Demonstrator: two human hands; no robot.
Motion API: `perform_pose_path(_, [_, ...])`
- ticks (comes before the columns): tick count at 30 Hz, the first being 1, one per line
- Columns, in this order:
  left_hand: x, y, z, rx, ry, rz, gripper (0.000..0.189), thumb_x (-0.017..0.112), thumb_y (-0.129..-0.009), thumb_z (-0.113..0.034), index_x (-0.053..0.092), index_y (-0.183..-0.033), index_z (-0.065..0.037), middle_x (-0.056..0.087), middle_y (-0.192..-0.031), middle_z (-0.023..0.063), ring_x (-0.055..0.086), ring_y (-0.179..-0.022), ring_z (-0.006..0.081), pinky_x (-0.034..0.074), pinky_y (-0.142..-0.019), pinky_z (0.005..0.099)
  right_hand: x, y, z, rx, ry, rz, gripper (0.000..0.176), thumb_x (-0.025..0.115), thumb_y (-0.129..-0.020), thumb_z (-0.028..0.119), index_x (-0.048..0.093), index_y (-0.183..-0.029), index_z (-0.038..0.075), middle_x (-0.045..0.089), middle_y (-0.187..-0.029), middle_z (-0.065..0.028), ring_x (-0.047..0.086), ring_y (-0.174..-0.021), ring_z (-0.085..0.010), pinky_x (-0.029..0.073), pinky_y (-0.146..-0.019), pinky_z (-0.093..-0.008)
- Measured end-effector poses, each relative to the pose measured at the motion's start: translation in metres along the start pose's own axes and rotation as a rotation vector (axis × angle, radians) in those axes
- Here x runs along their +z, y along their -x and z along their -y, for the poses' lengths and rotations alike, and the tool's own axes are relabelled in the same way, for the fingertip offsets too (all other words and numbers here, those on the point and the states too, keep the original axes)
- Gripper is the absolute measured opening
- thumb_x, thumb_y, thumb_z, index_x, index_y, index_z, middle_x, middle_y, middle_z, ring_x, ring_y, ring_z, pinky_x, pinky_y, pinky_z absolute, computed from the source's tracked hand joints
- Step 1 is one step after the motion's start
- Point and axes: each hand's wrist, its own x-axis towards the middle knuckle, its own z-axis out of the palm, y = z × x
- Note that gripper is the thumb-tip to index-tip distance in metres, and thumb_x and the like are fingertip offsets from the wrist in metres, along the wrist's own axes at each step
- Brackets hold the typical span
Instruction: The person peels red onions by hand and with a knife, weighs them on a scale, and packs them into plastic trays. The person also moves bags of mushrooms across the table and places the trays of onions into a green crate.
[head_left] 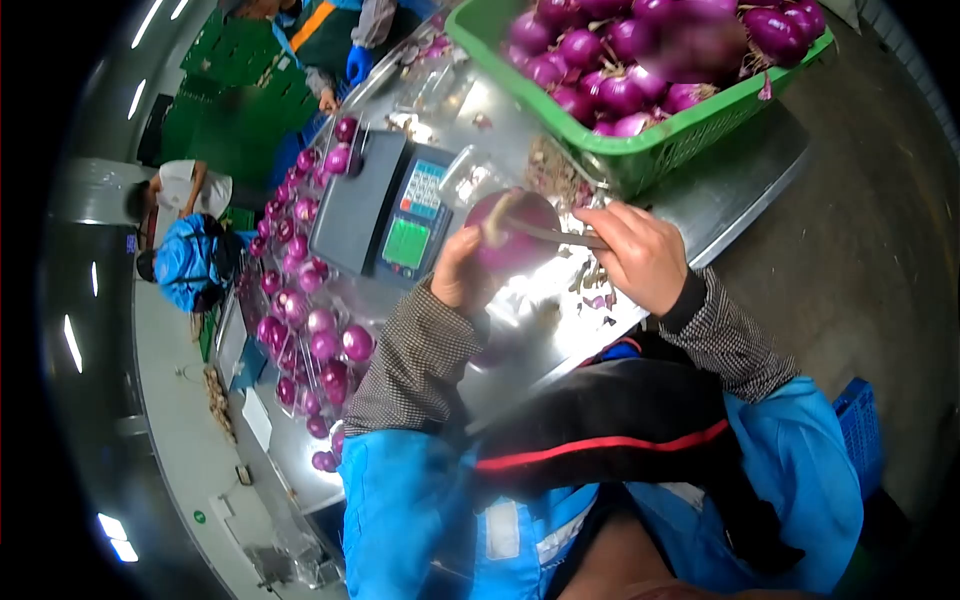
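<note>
A purple onion [518, 236] is held in my left hand [462, 268], whose fingers wrap its near side. My right hand [640, 258] is closed round a thin knife [565, 238] that reaches across to the onion's pale root end. Whether the blade touches the onion is blurred. Beneath both hands lies a shiny metal table [525, 310], with loose onion skins [592, 285] on it. Just left of my left hand stands a scale [408, 212] with a green display.
A green basket [655, 150] full of purple onions sits at the upper right. Many packed onions [300, 320] lie left of the scale. Other people work beyond the table, one in a blue top [192, 262]. A blue crate [856, 435] stands at the lower right.
</note>
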Motion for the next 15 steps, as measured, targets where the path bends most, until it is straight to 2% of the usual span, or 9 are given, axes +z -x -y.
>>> perform_pose_path(1, [-0.002,0.01,0.004,0.0,0.023,0.043,0.086,0.063,-0.079,-0.052,0.036,-0.143,-0.002,0.05,-0.134,0.0165,0.054,-0.119,0.0266,0.045,-0.1,0.0418,0.004,-0.002,0.005,-0.033,0.008,0.023,0.038,0.064,-0.071,0.0,0.063,-0.109,0.004,0.06,-0.084,-0.0112,0.062,-0.076,-0.0298,0.05,-0.065,-0.0378])
perform_pose_path(2, [0.004,0.02,0.014,0.072,-0.031,-0.039,0.088,0.063,-0.077,-0.053,0.036,-0.142,0.001,0.051,-0.133,0.0167,0.054,-0.118,0.0262,0.045,-0.1,0.0405,0.008,-0.003,0.01,-0.081,0.048,0.034,0.043,0.064,-0.067,0.0,0.063,-0.11,0.004,0.06,-0.085,-0.0107,0.062,-0.076,-0.0288,0.051,-0.065,-0.0372])
perform_pose_path(3, [-0.001,0.03,0.021,0.038,-0.047,-0.093,0.086,0.063,-0.078,-0.05,0.036,-0.141,0.002,0.051,-0.133,0.0171,0.054,-0.119,0.0264,0.044,-0.101,0.0408,0.011,-0.004,0.014,-0.143,0.065,0.038,0.045,0.064,-0.066,0.0,0.063,-0.111,0.004,0.061,-0.085,-0.01,0.062,-0.076,-0.0273,0.052,-0.064,-0.0366])
perform_pose_path(6, [-0.002,0.05,0.035,0.027,-0.026,-0.12,0.086,0.067,-0.076,-0.047,0.036,-0.14,0.002,0.051,-0.133,0.0164,0.052,-0.12,0.026,0.042,-0.103,0.0415,0.022,-0.002,0.024,-0.162,0.132,0.1,0.046,0.064,-0.065,0.0,0.063,-0.11,0.003,0.062,-0.085,-0.0081,0.063,-0.076,-0.0244,0.052,-0.065,-0.0345])
perform_pose_path(10, [0.005,0.059,0.037,0.102,-0.173,-0.151,0.084,0.069,-0.076,-0.049,0.038,-0.137,0.0,0.051,-0.131,0.017,0.053,-0.119,0.0263,0.044,-0.1,0.0406,0.028,0.012,0.025,-0.11,0.13,0.116,0.05,0.065,-0.065,-0.001,0.061,-0.115,0.004,0.063,-0.085,-0.0076,0.063,-0.075,-0.0235,0.052,-0.065,-0.0338])
perform_pose_path(11, [0.004,0.061,0.04,0.115,-0.08,-0.195,0.084,0.07,-0.075,-0.048,0.038,-0.138,-0.001,0.051,-0.131,0.0176,0.054,-0.115,0.0252,0.046,-0.097,0.0387,0.03,0.02,0.02,-0.088,0.142,0.101,0.051,0.065,-0.065,-0.001,0.06,-0.116,0.005,0.062,-0.085,-0.0076,0.063,-0.075,-0.0238,0.053,-0.065,-0.0339])
perform_pose_path(13, [0.001,0.063,0.039,0.123,-0.117,-0.198,0.084,0.073,-0.075,-0.044,0.037,-0.137,-0.002,0.052,-0.128,0.0158,0.056,-0.111,0.0238,0.048,-0.093,0.0363,0.032,0.03,0.015,-0.044,0.165,0.07,0.053,0.066,-0.066,-0.001,0.06,-0.118,0.005,0.062,-0.085,-0.0077,0.064,-0.075,-0.0244,0.053,-0.066,-0.0341])
perform_pose_path(15, [0.012,0.059,0.044,0.195,-0.095,-0.245,0.082,0.075,-0.074,-0.034,0.036,-0.137,-0.001,0.053,-0.124,0.0142,0.057,-0.107,0.0223,0.049,-0.091,0.035,0.033,0.04,0.02,0.048,0.133,0.083,0.051,0.065,-0.07,0.0,0.06,-0.12,0.008,0.064,-0.089,-0.0083,0.065,-0.076,-0.0257,0.053,-0.067,-0.0357])
